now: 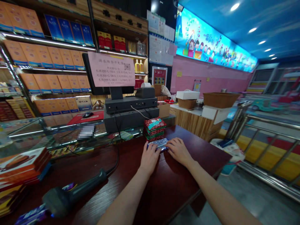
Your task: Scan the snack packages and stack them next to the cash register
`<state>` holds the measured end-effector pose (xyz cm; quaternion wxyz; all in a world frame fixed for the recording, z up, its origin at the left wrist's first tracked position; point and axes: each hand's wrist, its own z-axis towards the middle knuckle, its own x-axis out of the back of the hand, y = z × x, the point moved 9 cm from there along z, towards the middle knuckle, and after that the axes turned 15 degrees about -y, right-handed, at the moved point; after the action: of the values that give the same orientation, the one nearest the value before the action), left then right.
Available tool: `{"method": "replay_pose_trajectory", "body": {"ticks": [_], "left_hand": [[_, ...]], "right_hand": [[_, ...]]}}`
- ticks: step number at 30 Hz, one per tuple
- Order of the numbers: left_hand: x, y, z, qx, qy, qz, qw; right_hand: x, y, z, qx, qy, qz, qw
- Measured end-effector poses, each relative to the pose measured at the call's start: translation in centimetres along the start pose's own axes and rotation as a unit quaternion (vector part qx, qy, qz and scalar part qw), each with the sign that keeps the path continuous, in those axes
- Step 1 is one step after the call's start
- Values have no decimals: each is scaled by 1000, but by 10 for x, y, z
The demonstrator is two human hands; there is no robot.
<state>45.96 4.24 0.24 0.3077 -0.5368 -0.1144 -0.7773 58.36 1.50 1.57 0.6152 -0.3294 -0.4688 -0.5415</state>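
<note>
My left hand (149,157) and my right hand (180,151) reach forward over the dark red wooden counter. Between them lies a shiny blue and white snack packet (159,143), my fingers curled over its two ends. The undersides of my fingers are hidden. Just behind the packet, a stack of red and green snack packets (154,128) stands near the cash register.
A handheld barcode scanner (70,197) lies on the counter (112,193) at front left, its cable running back. Stacked boxes (23,165) sit at the left edge. Behind are a monitor (84,75), a glass case (30,128) and shelves of boxes; a metal railing (269,125) is at right.
</note>
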Motion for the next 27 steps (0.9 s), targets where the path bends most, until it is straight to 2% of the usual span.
{"method": "replay_pose_trajectory", "body": {"ticks": [6,16,21,27], "left_hand": [[19,-11,-13,3,11,0,1000],[51,-52,-49,27,-9,12,1000],[69,-83,-76,52,-18,36,998],[104,-131,-118,95,-29,56,993]], "right_hand": [[14,-20,3,19,14,10,1000],[32,-77,20,54,25,28,998],[38,-115,36,86,40,45,994],[44,-167,62,127,51,80,987]]}}
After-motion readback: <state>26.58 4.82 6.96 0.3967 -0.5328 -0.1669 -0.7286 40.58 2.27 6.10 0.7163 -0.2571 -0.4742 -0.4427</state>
